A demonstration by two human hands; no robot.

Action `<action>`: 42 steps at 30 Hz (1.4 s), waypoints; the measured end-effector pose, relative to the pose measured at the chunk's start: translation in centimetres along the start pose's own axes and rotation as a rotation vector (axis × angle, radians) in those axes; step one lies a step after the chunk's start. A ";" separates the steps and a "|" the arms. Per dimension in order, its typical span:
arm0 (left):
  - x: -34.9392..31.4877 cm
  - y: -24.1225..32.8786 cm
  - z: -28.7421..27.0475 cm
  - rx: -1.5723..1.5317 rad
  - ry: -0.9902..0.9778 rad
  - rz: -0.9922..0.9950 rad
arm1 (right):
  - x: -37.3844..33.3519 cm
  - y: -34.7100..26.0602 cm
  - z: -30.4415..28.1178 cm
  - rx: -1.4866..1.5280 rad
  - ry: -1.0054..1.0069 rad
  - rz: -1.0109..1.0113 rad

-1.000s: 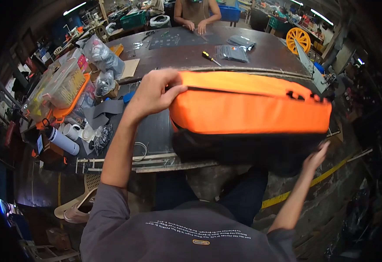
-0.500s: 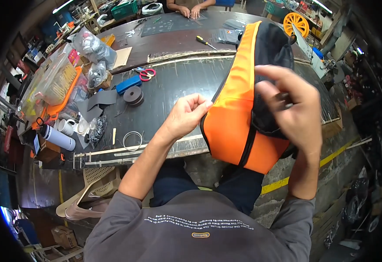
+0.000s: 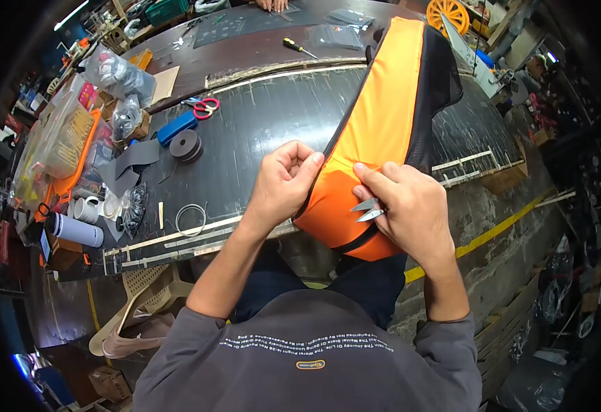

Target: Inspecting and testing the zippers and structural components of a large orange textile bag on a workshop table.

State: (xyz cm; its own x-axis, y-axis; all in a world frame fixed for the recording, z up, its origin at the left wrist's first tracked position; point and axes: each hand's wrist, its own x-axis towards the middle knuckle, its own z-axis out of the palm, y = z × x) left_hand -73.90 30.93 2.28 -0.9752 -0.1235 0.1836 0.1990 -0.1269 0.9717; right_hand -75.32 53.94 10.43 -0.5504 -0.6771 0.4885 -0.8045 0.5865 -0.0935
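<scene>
An orange and black fabric bag, with dark trim along its edges, rests at the table's front edge and partly hangs over my lap. My left hand is closed, its thumb and forefinger pinching the bag's left edge. Over the orange panel, my right hand is closed around small metal thread snips. Their two blades stick out of the palm, apart and pointing left. The thumb and forefinger of that hand come together against the orange cloth. Whether a thread lies between those fingertips is too small to tell.
On the dark table lie red-handled scissors, a blue case, a black tape roll, a wire coil and a screwdriver. Plastic boxes and a white bottle crowd the left. A co-worker's hands are at the far side.
My right hand has come down and left from beside the bag onto its orange panel, bringing the snips into clear sight. The bag has turned to show more orange; my left hand stays at its edge.
</scene>
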 end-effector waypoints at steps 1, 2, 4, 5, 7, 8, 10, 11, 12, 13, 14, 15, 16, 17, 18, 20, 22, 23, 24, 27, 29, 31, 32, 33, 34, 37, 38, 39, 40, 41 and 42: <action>0.0 0.0 -0.2 0.004 0.011 0.014 | 0.2 0.0 0.2 -0.034 0.004 -0.021; -0.1 0.1 -0.4 0.009 0.023 0.030 | 0.4 -0.1 0.3 -0.068 0.009 -0.042; 0.0 -0.4 -0.7 0.023 0.028 0.034 | 0.4 -0.1 0.4 -0.075 -0.008 -0.037; 0.0 -0.5 -0.9 0.053 0.021 0.024 | 0.5 -0.1 0.4 -0.078 -0.016 -0.036; -0.1 -0.1 -1.0 0.083 0.016 0.017 | 0.5 -0.1 0.5 -0.082 -0.023 -0.037; -0.3 0.4 -0.9 0.151 0.024 0.029 | 0.4 -0.1 0.6 -0.085 -0.024 -0.036; -0.5 2.1 -0.8 0.264 0.023 0.086 | 0.3 0.0 0.7 -0.092 -0.023 -0.032; -0.5 3.4 -0.7 0.305 0.010 0.134 | 0.2 0.0 0.6 -0.089 -0.005 -0.034; -0.1 4.7 -1.0 0.508 -0.026 0.258 | 0.1 -0.1 0.5 -0.088 0.013 -0.035; 0.1 5.1 -1.5 0.627 -0.095 0.302 | 0.0 0.0 0.7 -0.101 0.015 -0.026; 0.2 5.7 -1.9 0.753 -0.156 0.349 | 0.2 -0.1 0.7 -0.084 0.030 -0.037; 0.2 6.2 -2.2 0.824 -0.171 0.421 | 0.3 -0.2 0.7 -0.067 0.045 -0.046; -0.1 6.9 -2.4 0.868 -0.186 0.405 | 0.5 -0.3 1.1 -0.049 0.063 -0.057; -0.5 7.8 -2.3 0.908 -0.211 0.394 | 0.5 -0.4 1.1 -0.051 0.063 -0.047; -0.5 8.4 -2.0 0.931 -0.209 0.374 | 0.5 -0.4 1.0 -0.052 0.063 -0.036; 0.0 7.9 -2.8 0.897 -0.246 0.361 | 0.3 -0.3 1.4 -0.051 0.079 -0.025; 0.3 7.9 -2.6 0.838 -0.273 0.300 | 0.1 -0.2 1.5 -0.063 0.092 -0.040; 0.4 7.8 -2.4 0.838 -0.272 0.300 | 0.1 -0.2 1.5 -0.063 0.092 -0.041; 0.5 7.5 -2.2 0.867 -0.245 0.336 | 0.2 -0.2 1.5 -0.066 0.098 -0.038; 0.1 7.0 -1.6 0.886 -0.195 0.399 | 0.0 -0.2 1.2 -0.065 0.139 -0.051; -0.1 6.5 -1.9 0.735 -0.014 0.434 | -0.3 -0.3 0.6 -0.011 0.201 -0.074; -1.1 6.0 -2.1 0.623 0.073 0.384 | -1.6 -0.5 -0.9 0.123 0.327 -0.082; -1.8 6.1 -2.1 0.597 0.103 0.394 | -2.7 -0.3 -1.6 0.179 0.404 -0.056; -2.3 5.2 -2.7 0.609 0.066 0.443 | -3.9 0.3 -2.4 0.196 0.471 -0.023; -2.9 5.4 -2.0 0.643 0.056 0.582 | -5.0 0.9 -2.9 0.155 0.559 0.048; -5.0 5.5 1.5 0.764 -0.001 0.793 | -8.6 4.2 -2.0 0.186 0.685 0.470; -5.2 6.0 3.2 0.816 -0.010 0.835 | -9.8 5.9 -0.8 0.233 0.708 0.570; -5.1 5.7 4.2 0.897 -0.052 0.790 | -10.8 7.5 0.6 0.274 0.716 0.671; -5.2 5.6 5.3 0.988 -0.094 0.748 | -11.9 8.6 1.9 0.304 0.700 0.739; -4.8 5.0 6.1 1.042 -0.178 0.712 | -13.0 9.3 3.3 0.314 0.655 0.833; -4.7 4.5 7.1 1.063 -0.229 0.676 | -14.1 10.0 4.7 0.314 0.566 0.910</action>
State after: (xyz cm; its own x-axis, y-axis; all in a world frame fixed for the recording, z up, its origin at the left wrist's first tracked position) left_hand -69.13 37.93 6.83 -0.7263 0.3294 0.6033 0.5876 0.7529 0.2964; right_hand -76.67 67.30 -1.47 -0.8463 0.2944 0.4438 -0.2182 0.5686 -0.7932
